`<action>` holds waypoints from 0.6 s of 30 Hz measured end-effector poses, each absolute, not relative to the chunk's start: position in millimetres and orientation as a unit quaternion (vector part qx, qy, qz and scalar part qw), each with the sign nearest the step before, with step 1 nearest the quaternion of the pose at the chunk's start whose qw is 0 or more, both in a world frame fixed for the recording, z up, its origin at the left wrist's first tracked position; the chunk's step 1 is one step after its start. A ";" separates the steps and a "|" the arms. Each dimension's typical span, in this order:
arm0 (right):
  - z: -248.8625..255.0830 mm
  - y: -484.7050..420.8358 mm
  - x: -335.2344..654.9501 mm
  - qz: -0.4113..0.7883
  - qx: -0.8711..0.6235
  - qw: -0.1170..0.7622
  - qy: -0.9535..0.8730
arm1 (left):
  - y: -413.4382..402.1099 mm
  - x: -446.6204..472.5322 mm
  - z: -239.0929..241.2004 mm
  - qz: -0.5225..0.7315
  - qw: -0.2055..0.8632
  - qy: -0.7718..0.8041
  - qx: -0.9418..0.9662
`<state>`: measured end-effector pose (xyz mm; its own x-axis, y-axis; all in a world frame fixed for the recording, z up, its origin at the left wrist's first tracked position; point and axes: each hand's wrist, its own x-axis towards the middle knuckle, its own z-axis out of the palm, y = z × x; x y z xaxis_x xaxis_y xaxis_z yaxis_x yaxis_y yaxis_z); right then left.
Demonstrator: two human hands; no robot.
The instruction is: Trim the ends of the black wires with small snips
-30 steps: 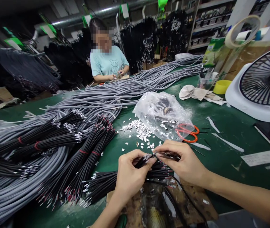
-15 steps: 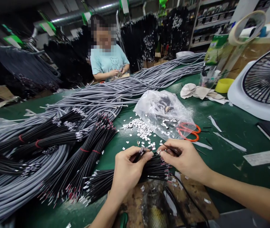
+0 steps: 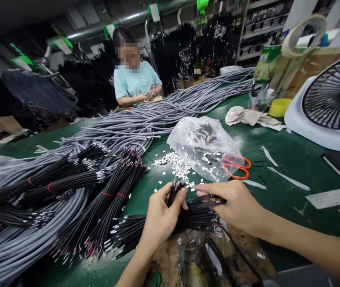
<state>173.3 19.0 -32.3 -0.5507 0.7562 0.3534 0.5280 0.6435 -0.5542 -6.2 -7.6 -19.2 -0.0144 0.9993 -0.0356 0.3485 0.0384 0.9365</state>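
My left hand (image 3: 162, 213) is closed around a few black wires (image 3: 173, 193), their tips pointing up between thumb and fingers. Just to its right, my right hand (image 3: 240, 205) grips a dark, slim metal tool (image 3: 217, 200) against its palm; the exact kind is unclear. Its fingertips reach toward small silver metal clips (image 3: 179, 165) scattered on the green table (image 3: 289, 159). Beneath both hands lies a bundle of black wires (image 3: 201, 215) with pale and reddish ends, partly over a stained wooden board (image 3: 170, 251).
Wire bundles tied with red bands (image 3: 107, 194) and long grey cables (image 3: 184, 99) cover the left and back. A clear plastic bag (image 3: 199, 139) touches orange-handled scissors (image 3: 241, 167). On the right stand a fan (image 3: 295, 107) and yellow bowl (image 3: 280, 107). A co-worker (image 3: 138, 83) sits opposite.
My hands have moved apart. The wires in my left hand have tipped more upright, and my right hand has turned, with its fingers nearer the silver clips.
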 end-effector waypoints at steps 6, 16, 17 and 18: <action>-33.7 18.9 174.5 0.234 -0.331 0.396 -0.824 | -17.5 -1.2 -24.5 0.394 0.325 0.602 0.614; -35.3 7.4 171.9 0.170 -0.297 0.376 -0.861 | -22.1 -2.7 -29.7 0.426 0.207 0.644 0.601; -36.3 6.7 172.1 0.169 -0.297 0.370 -0.864 | -22.2 -2.6 -29.6 0.430 0.203 0.642 0.601; -37.1 6.0 172.2 0.169 -0.299 0.364 -0.866 | -22.2 -2.3 -29.3 0.436 0.200 0.639 0.602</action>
<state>172.2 6.0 -37.1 -0.5556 0.6413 0.5292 0.3956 0.7637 -0.5101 -2.3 -22.2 -29.3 -0.1960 0.9430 0.2689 0.5950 -0.1036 0.7970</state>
